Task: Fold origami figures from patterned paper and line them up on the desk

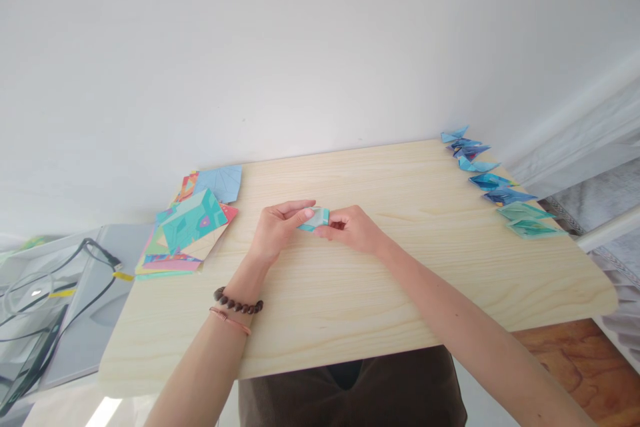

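Observation:
A small folded piece of teal and pale paper (317, 217) is held between both hands above the middle of the wooden table. My left hand (280, 227) grips its left end, the thumb lying on top of the paper. On the right end, my right hand (353, 227) pinches the paper between thumb and curled fingers. The fingers cover much of it, so its full shape is hidden.
Patterned paper sheets (195, 223) lie in a loose pile at the table's left. Several folded blue and green paper shapes (493, 181) form a row along the right edge. Cables (85, 243) lie left of the table (360, 307). A white wall (320, 47) rises behind.

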